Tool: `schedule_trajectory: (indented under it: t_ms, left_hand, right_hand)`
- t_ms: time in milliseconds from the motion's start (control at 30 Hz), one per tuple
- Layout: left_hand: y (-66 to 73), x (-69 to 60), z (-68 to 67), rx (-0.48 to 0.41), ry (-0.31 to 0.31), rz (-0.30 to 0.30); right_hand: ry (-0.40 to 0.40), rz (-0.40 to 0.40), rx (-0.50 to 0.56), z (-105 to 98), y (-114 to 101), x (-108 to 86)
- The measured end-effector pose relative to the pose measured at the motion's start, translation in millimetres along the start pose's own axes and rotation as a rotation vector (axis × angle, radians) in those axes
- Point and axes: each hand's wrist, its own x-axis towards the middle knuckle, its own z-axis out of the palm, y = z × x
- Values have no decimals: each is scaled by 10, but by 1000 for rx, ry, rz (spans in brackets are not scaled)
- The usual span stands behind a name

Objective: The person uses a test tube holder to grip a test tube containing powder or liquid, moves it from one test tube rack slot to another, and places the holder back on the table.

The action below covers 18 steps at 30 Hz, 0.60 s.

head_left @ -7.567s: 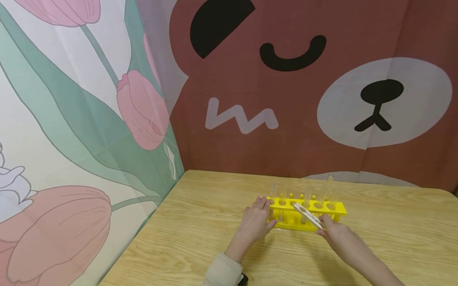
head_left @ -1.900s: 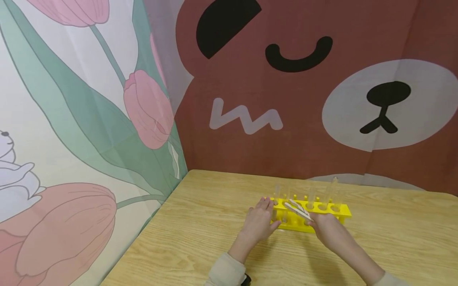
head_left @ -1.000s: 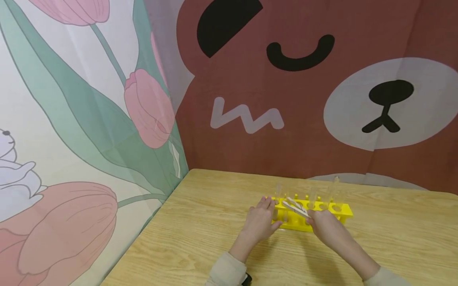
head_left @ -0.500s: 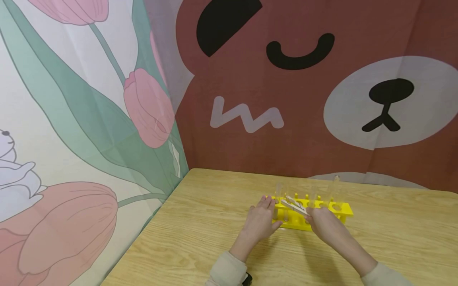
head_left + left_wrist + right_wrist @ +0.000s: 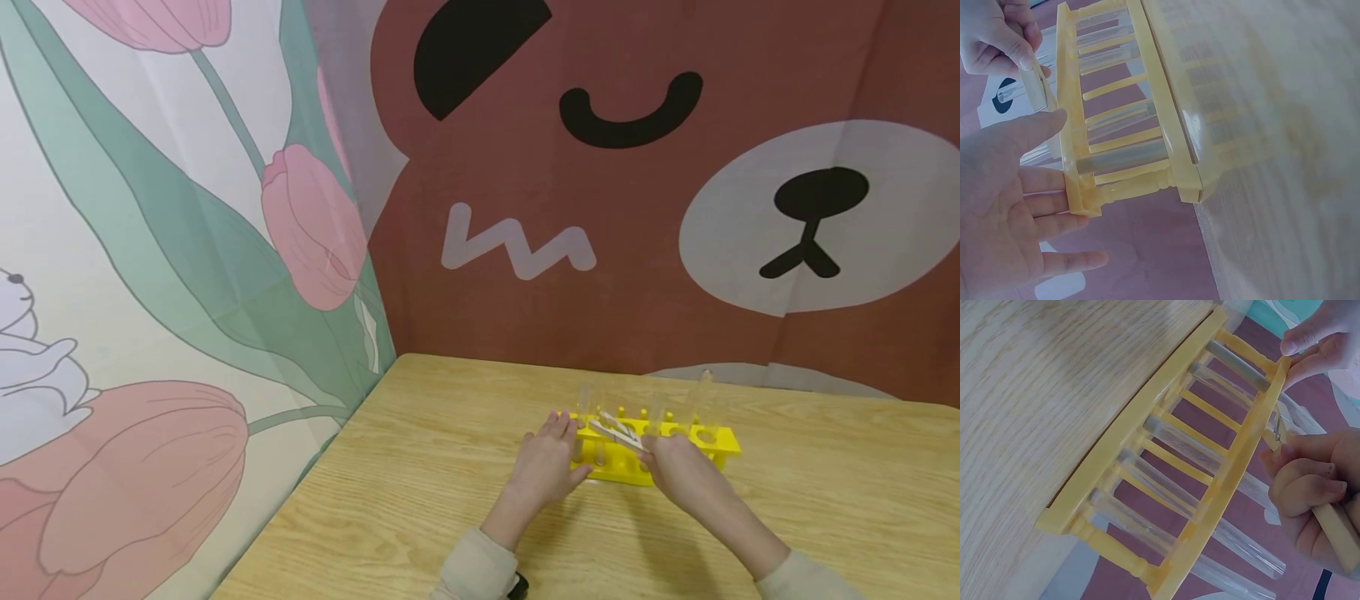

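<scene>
Brown cloth printed with a bear forms the backdrop (image 5: 465, 325), and a wood-grain table (image 5: 390, 467) stands before it. On the table is a yellow rack (image 5: 626, 477) with five clear tubes upright or slightly leaning in it; the third hole from the person's left has none.

The left hand (image 5: 546, 462) lies against the rack's left end, fingers straight and spread, touching its top plate; it has stayed there throughout. The right hand (image 5: 684, 475) is curled round a pale wooden clip (image 5: 618, 435), pinching its handle just in front of the rack.

The second tube (image 5: 1222, 384) from the left stands in its hole, its upper part partly masked by the clip. Smallest is the clip, and here lies the change: several seconds ago its tip pointed at the vacant third hole with its arms together; now it has moved left to the second tube, its arms parted, and it has barely shifted in the last half second.

The work thus seems to be at lining the clip up with that tube; whether the two touch, I cannot tell.
</scene>
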Motion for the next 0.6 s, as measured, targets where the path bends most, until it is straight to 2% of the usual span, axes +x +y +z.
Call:
schedule_trajectory:
  t_ms: [167, 467, 600]
  left_hand:
    - [-3, -3, -2, -3, 0, 1]
    - [-16, 7, 21, -6, 1, 3]
    - [-20, 5, 25, -10, -2, 10]
  right_hand:
    - [-15, 19, 5, -12, -17, 5]
    - [-35, -5, -10, -72, -31, 43]
    - [-50, 9, 6, -74, -33, 36]
